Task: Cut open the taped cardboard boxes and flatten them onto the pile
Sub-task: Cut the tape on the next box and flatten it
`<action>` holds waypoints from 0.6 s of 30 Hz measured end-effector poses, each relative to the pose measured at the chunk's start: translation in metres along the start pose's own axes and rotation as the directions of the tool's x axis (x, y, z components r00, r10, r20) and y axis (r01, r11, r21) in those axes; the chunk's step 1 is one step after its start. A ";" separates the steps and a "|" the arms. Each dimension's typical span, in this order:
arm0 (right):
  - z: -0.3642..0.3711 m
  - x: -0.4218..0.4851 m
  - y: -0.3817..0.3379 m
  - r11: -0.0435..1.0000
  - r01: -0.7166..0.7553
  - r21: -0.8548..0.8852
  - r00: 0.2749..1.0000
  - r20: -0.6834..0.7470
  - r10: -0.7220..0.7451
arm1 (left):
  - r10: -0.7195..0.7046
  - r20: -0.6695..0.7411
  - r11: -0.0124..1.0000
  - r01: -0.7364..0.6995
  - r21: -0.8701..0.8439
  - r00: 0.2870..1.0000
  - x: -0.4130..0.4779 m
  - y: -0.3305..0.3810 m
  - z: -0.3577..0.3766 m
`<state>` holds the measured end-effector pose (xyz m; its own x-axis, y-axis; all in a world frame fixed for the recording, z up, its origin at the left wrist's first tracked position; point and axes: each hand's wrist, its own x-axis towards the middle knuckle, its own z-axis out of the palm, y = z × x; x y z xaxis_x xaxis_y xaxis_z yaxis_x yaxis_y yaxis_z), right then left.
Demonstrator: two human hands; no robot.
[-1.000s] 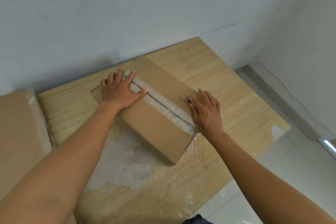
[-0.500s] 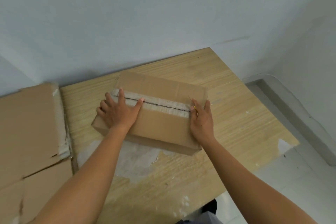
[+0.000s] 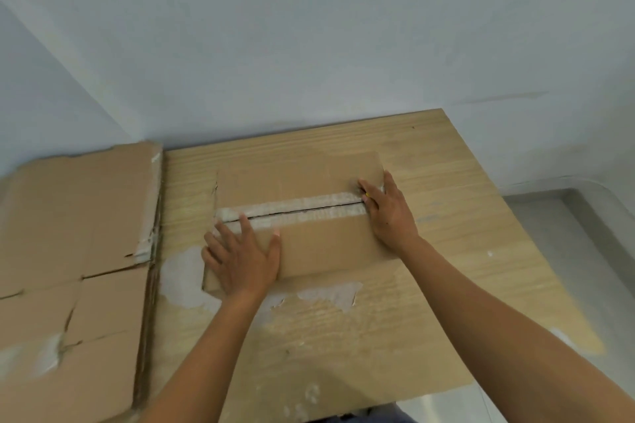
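A brown cardboard box (image 3: pixel 316 251) lies on the wooden table (image 3: pixel 446 216), its top seam (image 3: pixel 295 211) running left to right with whitish torn tape along a dark slit. My left hand (image 3: pixel 244 261) presses flat on the box's near left corner, fingers apart, holding nothing. My right hand (image 3: pixel 388 213) rests on the right end of the seam, fingers together over a small yellow tool (image 3: pixel 366 195) of which only the tip shows. The pile of flattened cardboard (image 3: pixel 75 268) lies left of the table.
A pale wall runs right behind the table and the pile. White patches of torn surface (image 3: pixel 182 271) mark the tabletop near the box. Grey floor (image 3: pixel 567 233) lies beyond the table's right edge.
The box has been turned under both hands, so its seam now runs left to right instead of diagonally. The view has shifted left, showing more of the cardboard pile.
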<state>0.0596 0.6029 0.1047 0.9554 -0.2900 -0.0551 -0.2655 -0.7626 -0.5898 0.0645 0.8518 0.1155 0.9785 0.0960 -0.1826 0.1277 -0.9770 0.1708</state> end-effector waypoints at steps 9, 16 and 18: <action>-0.029 0.002 0.022 0.928 -0.035 0.372 0.987 -0.133 0.091 | 0.315 0.050 0.949 -0.316 0.013 0.948 -0.016 0.074 0.018; -0.061 0.014 0.057 0.956 -0.142 0.255 0.989 -0.011 0.150 | 0.484 -0.063 0.875 -0.484 0.018 0.873 -0.024 0.113 0.034; -0.061 0.018 0.058 0.967 -0.144 0.211 0.989 0.055 0.136 | 0.478 -0.098 0.877 -0.480 -0.001 0.873 -0.024 0.112 0.035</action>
<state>0.0537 0.5181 0.1188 0.9162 -0.3585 -0.1789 -0.3673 -0.5733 -0.7324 0.0494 0.7338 0.1049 0.9311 -0.3643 0.0175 -0.3577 -0.9030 0.2382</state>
